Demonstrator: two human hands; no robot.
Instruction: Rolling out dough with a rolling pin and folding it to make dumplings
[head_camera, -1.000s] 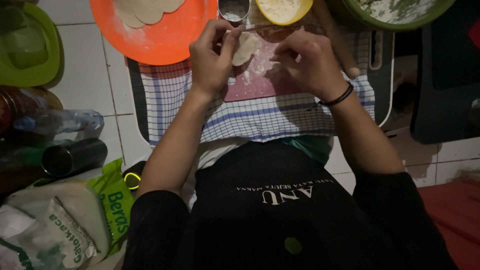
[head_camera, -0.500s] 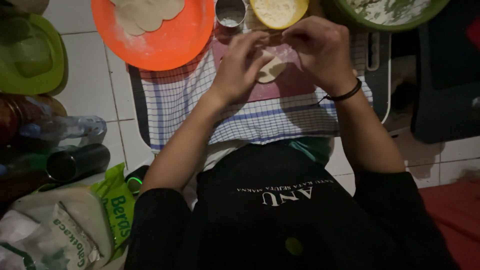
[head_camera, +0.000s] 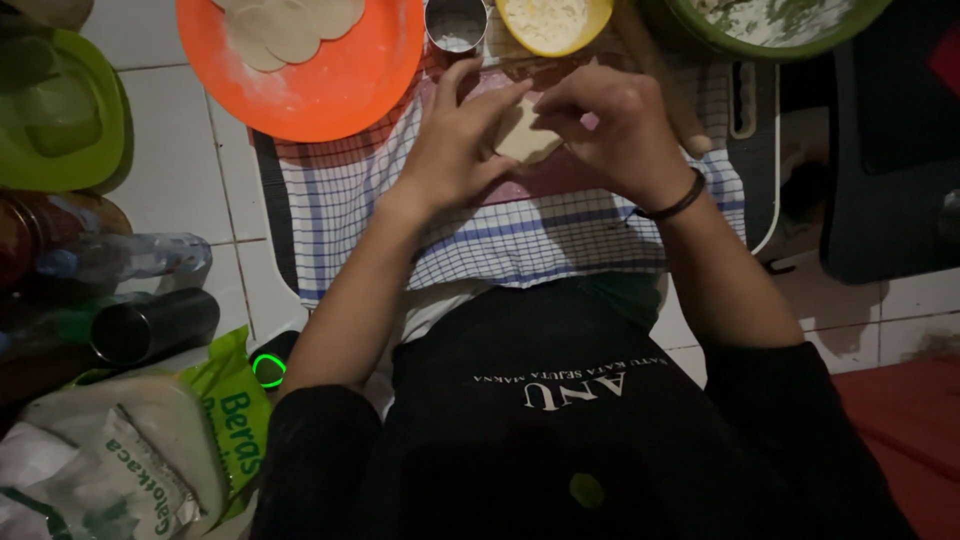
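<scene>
White floor tiles are showing at left and lower right, dim and grey-jointed; the person is sitting low over the work. Spread across the tiles, a checked cloth in blue, white and red is lying flat, with a pinkish floured board resting on top of it.

Both hands are meeting over the board. The left hand is cupping a pale disc of dough from the side, fingers curled loosely around its edge. The right hand, a dark band on its wrist, is closing over the same dough from the other side, fingertips pinching at its upper rim. The dough is sitting between the two hands, just above the board; whether it is touching the board cannot be told.

Beyond the hands, an orange plate is holding several flat dough rounds near its far edge. Beside it a small metal cup is standing, then a yellow bowl with pale filling, then a large green bowl dusted with flour.

At left, a green lidded container, a clear plastic bottle on its side and a dark cylinder are lying near each other. Plastic bags are bunching at lower left.
</scene>
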